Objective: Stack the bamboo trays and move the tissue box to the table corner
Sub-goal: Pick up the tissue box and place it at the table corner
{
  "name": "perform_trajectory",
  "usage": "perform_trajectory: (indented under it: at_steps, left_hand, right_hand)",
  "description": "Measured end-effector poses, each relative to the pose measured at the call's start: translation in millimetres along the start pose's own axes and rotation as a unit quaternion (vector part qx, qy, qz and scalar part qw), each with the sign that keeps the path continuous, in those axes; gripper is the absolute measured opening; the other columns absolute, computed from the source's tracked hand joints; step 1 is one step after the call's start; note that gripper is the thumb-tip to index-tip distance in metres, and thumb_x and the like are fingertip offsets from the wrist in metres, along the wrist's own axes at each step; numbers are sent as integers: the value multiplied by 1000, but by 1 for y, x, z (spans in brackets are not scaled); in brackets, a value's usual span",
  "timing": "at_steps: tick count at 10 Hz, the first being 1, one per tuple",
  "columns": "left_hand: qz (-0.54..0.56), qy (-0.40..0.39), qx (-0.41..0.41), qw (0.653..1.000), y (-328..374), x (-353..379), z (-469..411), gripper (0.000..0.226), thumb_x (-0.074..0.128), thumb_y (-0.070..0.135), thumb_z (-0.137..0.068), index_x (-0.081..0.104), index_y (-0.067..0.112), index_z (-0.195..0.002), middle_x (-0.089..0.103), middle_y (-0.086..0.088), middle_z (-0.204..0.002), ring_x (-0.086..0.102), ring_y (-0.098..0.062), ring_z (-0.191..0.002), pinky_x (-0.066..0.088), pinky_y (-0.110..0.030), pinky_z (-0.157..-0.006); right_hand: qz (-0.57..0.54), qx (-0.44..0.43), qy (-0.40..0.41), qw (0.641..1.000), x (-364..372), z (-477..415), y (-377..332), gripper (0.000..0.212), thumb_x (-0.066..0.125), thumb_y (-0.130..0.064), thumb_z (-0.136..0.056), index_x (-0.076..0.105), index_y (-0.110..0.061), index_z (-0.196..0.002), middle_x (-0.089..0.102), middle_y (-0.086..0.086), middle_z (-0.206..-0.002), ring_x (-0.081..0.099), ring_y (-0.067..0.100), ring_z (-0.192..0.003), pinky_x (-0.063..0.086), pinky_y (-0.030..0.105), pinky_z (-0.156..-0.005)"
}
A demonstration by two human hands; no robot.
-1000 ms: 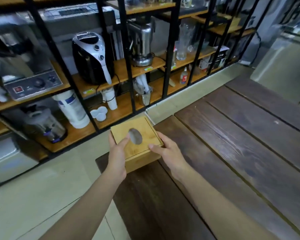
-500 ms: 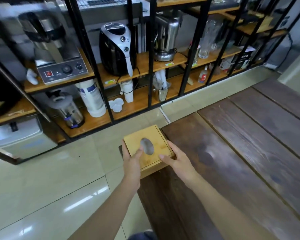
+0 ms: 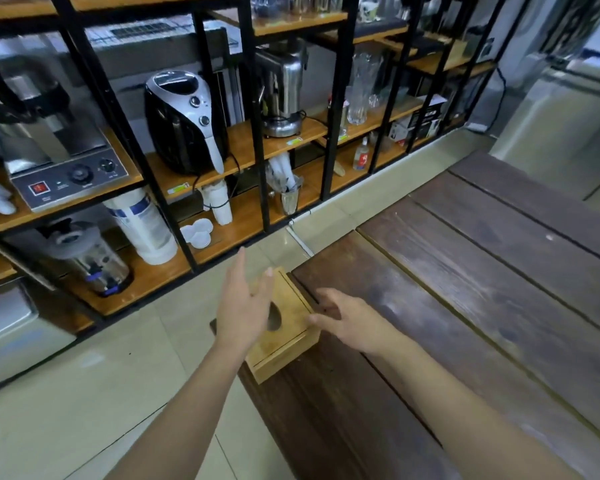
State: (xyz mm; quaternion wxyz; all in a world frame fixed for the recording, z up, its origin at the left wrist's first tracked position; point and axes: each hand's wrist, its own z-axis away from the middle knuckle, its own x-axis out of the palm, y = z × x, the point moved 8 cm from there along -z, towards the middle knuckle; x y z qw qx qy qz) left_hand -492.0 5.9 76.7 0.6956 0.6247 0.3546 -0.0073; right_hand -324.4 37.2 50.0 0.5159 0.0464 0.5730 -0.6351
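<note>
A square bamboo tissue box (image 3: 288,327) with a dark oval slot in its lid rests on the near left corner of the dark wooden table (image 3: 465,306). My left hand (image 3: 245,306) hovers over the box's left half with flat, spread fingers, hiding part of the lid. To the box's right, my right hand (image 3: 350,320) is lifted off it, fingers apart, holding nothing. No bamboo trays are in view.
Beyond the table's left edge is pale tiled floor (image 3: 84,393). A black-framed shelf rack (image 3: 257,133) behind it holds an air fryer (image 3: 184,123), a blender, paper cups (image 3: 220,202), glassware and a bottle.
Both hands have come off the sides of the tissue box and opened. The box now stands on the table corner. The camera has shifted.
</note>
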Motion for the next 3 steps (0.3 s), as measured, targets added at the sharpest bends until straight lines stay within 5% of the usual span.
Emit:
perform_trajectory:
  at_steps: [2,3]
  left_hand:
    - [-104,-105,233,961,136,45,-22,61,46,40,-94,25,18,-146,36,-5,-151,31,-21,-137,27,-37,-109]
    - [-125,-82,351,924,215,61,-22,60,47,39,-93,31,13,-144,41,-8,-148,34,-23,-136,25,-39,-112]
  right_hand:
    - [145,31,15,989,-89,36,-8,53,52,-42,-88,40,-15,-131,55,2,-123,54,19,-107,42,25,-83]
    - [186,48,94,977,-152,70,-16,55,53,-43,-87,40,-15,-132,54,7,-131,55,23,-111,44,31,-89]
